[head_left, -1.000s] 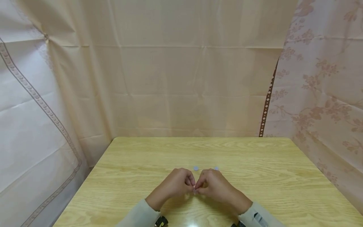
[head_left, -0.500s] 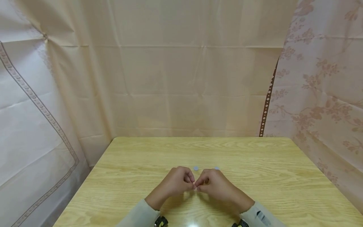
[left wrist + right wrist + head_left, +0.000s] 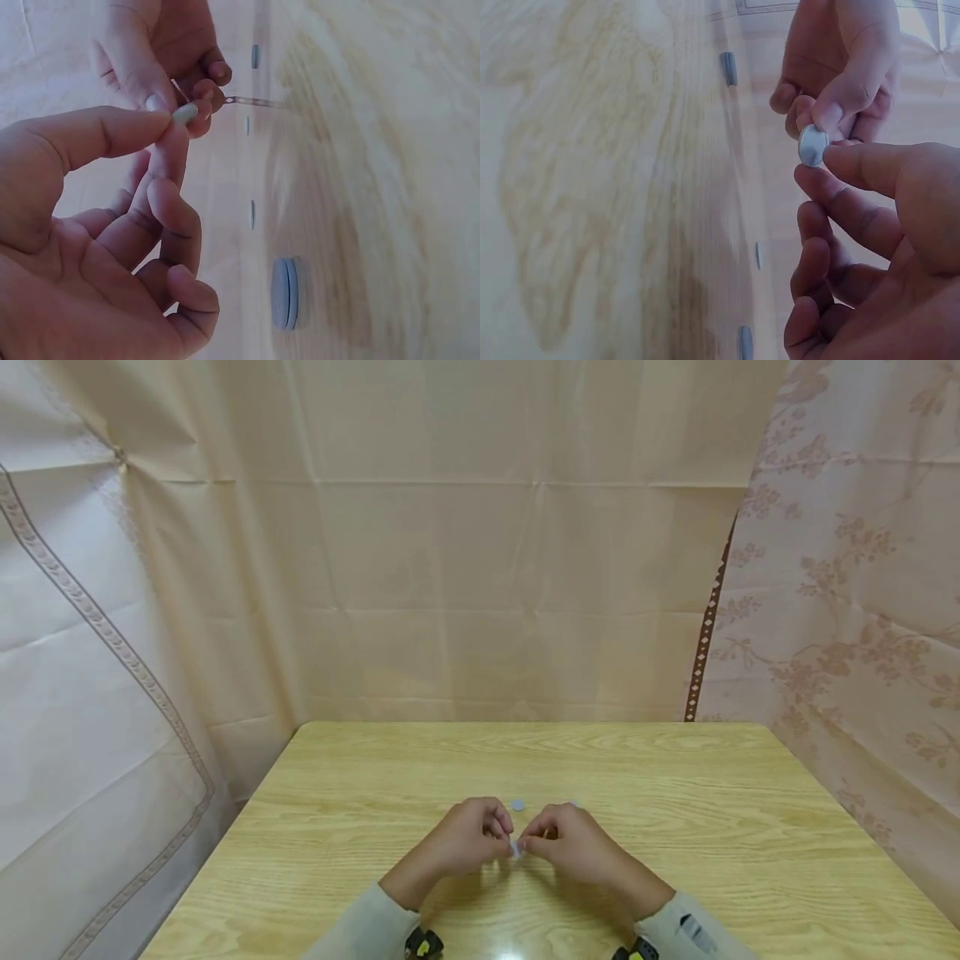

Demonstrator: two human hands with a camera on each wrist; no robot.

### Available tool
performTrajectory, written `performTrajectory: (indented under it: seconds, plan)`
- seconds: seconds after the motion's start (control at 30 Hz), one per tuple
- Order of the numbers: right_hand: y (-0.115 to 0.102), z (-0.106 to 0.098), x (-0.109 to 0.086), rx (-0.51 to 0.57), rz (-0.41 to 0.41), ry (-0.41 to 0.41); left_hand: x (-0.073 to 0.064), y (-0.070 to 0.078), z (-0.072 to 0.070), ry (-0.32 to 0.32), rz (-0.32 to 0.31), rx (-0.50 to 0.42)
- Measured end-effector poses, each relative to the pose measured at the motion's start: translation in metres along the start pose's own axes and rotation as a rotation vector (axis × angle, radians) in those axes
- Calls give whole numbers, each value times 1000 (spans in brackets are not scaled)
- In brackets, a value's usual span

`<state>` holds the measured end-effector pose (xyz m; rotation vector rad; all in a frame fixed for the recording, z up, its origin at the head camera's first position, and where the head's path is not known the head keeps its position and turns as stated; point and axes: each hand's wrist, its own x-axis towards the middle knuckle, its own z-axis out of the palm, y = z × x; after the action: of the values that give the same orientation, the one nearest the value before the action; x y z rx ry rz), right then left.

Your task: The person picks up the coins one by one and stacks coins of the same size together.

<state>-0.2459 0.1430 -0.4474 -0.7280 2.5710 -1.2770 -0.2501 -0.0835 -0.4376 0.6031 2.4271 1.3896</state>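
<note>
Over the desk (image 3: pixel 360 793), well short of its far edge and roughly midway between its side edges, the fingers of the left hand (image 3: pixel 474 837) and right hand (image 3: pixel 567 845) are clamped on a small pale disc (image 3: pixel 812 145). Beyond them lie a grey disc (image 3: pixel 518 806) and another disc (image 3: pixel 573 803), partly hidden by the right hand.
</note>
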Motion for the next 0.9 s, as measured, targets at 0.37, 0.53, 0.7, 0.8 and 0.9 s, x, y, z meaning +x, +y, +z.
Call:
performTrajectory:
  seconds: [0.37, 0.53, 0.7, 0.8, 0.9]
  plan:
    - [0, 3, -3, 28, 27, -77, -6, 2, 1, -40, -17, 240]
    - [-3, 10, -3, -38, 6, -54, -9, 5, 8, -29, -1, 421]
    - [-4, 15, -2, -102, 4, -33, -10, 6, 12, -14, 16, 529]
    - [-3, 16, -2, -124, -4, -31, -10, 6, 13, -19, 13, 535]
    - [-2, 16, -2, -130, -12, -36, -11, 5, 13, -26, 6, 534]
